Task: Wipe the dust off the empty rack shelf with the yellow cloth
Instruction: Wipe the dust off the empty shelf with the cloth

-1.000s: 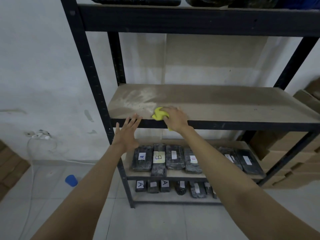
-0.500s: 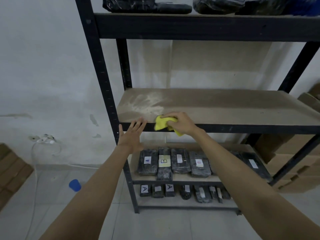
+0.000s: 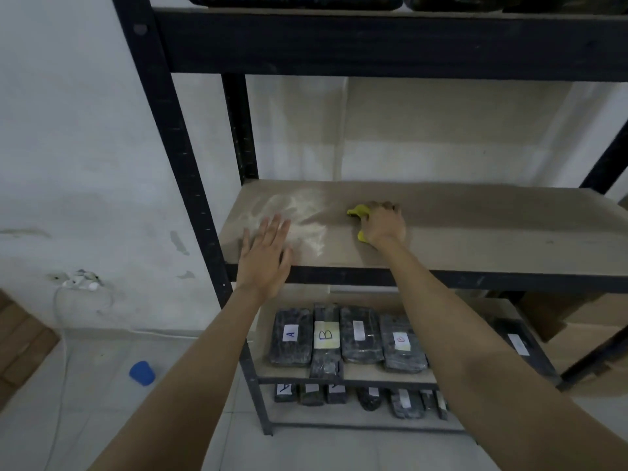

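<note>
The empty rack shelf [image 3: 492,239] is a brown board in a black metal frame, with a patch of pale dust [image 3: 299,215] on its left part. My right hand [image 3: 384,226] presses the crumpled yellow cloth [image 3: 357,212] onto the board, just right of the dust; most of the cloth is hidden under the hand. My left hand [image 3: 266,256] is flat with fingers spread over the shelf's front left corner, at the near edge of the dust.
Black wrapped packs with white labels [image 3: 326,338] fill the two lower shelves. Dark bundles lie on the top shelf [image 3: 373,42]. Cardboard boxes [image 3: 577,334] stand at the right, a blue cup [image 3: 142,372] and a white cable [image 3: 64,334] on the floor at the left.
My right hand slid the cloth from the shelf's front edge toward the middle of the board. My left hand moved up from the front rail onto the shelf corner.
</note>
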